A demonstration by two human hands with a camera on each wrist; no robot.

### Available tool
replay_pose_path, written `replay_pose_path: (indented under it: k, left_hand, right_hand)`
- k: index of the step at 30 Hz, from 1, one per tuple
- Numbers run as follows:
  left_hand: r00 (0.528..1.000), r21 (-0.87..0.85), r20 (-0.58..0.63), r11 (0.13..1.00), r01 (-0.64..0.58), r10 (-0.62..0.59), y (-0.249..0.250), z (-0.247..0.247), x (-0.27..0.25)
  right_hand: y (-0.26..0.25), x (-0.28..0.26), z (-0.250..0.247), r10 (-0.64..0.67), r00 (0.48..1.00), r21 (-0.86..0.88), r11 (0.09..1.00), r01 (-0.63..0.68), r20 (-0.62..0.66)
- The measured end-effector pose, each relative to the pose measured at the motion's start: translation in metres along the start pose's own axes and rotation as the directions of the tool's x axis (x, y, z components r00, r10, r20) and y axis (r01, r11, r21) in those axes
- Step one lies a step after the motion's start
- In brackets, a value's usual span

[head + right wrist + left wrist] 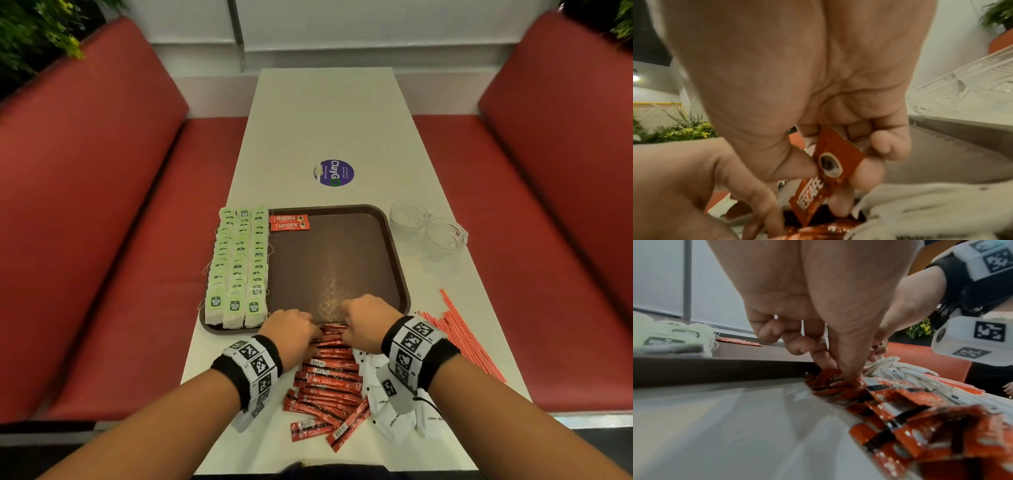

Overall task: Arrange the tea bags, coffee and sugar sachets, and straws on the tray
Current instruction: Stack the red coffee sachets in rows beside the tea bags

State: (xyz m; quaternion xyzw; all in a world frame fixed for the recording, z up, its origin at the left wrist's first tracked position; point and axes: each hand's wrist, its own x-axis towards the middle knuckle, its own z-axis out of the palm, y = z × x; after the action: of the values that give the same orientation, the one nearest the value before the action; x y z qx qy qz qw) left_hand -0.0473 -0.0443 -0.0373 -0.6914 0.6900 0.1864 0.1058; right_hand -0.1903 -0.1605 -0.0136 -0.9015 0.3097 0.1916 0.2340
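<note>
Two forearms with marker-printed wristbands are stretched forward over a white table [318,113], and both hands are lowered, knuckles up, onto the far end of a pile of red coffee sachets [329,387] that lies just in front of a brown tray [397,246]. The right hand [368,317] is curled, and a single coffee sachet [830,168] is pinched between its thumb and fingers, tilted with its lower end down among the pile. The left hand [291,327] is bent at the knuckles, its thumb and fingertips [846,378] pressed into the sachets; whether one is actually gripped cannot be told. The two hands are seen close together, nearly touching.

On the tray, three rows of green tea bags [238,263] are laid along the left side, and two coffee sachets [289,222] lie at the far edge beside them. White sugar sachets [394,407] are spread under the right wrist. Red straws [466,339] lie on the table to the right.
</note>
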Motion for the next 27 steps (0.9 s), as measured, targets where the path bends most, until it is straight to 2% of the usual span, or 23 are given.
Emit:
replay_pose_path:
  k: [5,9,14,17,20,25,27]
  left_hand:
    - [1.0,-0.074,0.017,0.997,0.012,-0.011,-0.004,-0.001,0.002]
    - [0.998,-0.17,-0.057,0.985,0.03,-0.04,-0.014,-0.007,0.003]
    - [0.982,-0.329,-0.174,0.944,0.013,-0.074,-0.034,-0.023,0.001]
    - [0.965,-0.401,-0.253,0.915,-0.039,-0.069,-0.044,-0.029,0.0]
    - [0.957,-0.459,-0.273,0.888,-0.038,-0.1,-0.054,-0.031,0.0]
    - [0.952,-0.409,-0.3,0.91,-0.074,-0.057,-0.056,-0.036,0.007]
    - [0.946,-0.403,-0.318,0.912,-0.078,-0.059,-0.057,-0.04,0.012]
  right_hand:
    - [0.007,-0.001,-0.006,0.003,1.0,0.021,1.0,-0.003,-0.001]
    - [0.01,0.0,-0.01,0.002,1.0,0.123,0.992,0.002,-0.031]
    - [0.007,0.0,-0.017,-0.11,0.986,0.32,0.936,0.145,-0.123]
    - [0.005,0.005,-0.019,-0.148,0.969,0.32,0.924,0.207,-0.2]
    - [0.003,0.011,-0.02,-0.158,0.955,0.328,0.914,0.237,-0.25]
    - [-0.003,0.02,-0.025,-0.21,0.94,0.311,0.905,0.291,-0.268]
    - [-0.004,0.025,-0.027,-0.192,0.932,0.324,0.9,0.293,-0.308]
